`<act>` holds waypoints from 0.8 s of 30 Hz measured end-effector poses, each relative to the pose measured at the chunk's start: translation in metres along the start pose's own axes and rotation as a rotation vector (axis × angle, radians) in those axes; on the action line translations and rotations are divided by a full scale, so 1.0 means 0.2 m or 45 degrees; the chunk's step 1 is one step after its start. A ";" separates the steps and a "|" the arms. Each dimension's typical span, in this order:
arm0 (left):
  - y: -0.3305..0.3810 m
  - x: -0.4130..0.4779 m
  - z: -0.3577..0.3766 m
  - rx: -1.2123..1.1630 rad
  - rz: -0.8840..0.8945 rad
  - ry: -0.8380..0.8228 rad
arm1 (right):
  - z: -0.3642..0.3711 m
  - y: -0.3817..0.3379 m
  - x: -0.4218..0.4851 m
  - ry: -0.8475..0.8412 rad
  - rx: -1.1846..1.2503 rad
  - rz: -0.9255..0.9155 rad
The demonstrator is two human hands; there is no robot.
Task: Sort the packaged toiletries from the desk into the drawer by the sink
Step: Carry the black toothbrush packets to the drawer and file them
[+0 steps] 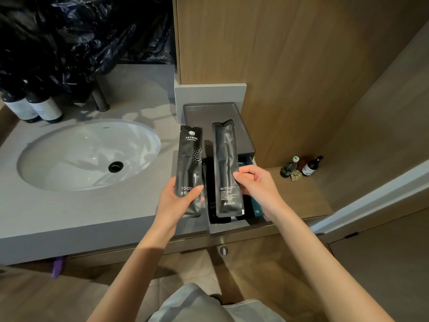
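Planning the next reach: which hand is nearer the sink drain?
Left. The left hand, holding a toothbrush packet, is just right of the sink drain; the right hand is farther right, over the open drawer.

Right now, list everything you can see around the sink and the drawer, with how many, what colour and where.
Toothbrush packet, printed front: one, black, in left hand, over the counter edge.
Toothbrush packet, back side: one, black, in right hand, over the open drawer.
Drawer: one, dark, open, right of the sink; dark and teal packets inside.
Tray: one, dark grey, behind the drawer.
Sink: one, white, set in the grey counter.
Pump bottles: two, dark with pale labels, back left.
Plastic bag: black, behind the sink.
Small bottles: about three, dark, on the wooden shelf at right.
Left hand: gripping.
Right hand: gripping.
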State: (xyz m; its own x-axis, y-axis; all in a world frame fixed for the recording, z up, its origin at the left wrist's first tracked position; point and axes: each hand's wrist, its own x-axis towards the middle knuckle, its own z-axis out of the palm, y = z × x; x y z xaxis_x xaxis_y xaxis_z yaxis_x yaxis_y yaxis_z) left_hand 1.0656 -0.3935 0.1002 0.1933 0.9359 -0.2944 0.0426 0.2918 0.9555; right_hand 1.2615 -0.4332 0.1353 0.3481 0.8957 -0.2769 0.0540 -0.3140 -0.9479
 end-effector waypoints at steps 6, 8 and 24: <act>0.04 0.01 0.03 -0.075 -0.015 -0.105 | -0.04 -0.03 -0.08 0.385 -0.742 -0.645; 0.07 0.01 0.06 -0.101 -0.014 -0.155 | 0.00 -0.02 -0.10 0.419 -0.953 -0.806; 0.13 0.10 0.07 -0.287 -0.013 0.086 | 0.16 0.12 -0.06 0.541 -1.393 -1.710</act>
State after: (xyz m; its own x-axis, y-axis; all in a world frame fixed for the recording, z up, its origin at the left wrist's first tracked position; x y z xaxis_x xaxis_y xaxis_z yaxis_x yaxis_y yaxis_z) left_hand 1.0838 -0.3697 0.1198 0.1278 0.9415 -0.3119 -0.1774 0.3311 0.9268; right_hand 1.2291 -0.4422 0.1101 -0.2703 0.6086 0.7460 0.9512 0.2884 0.1095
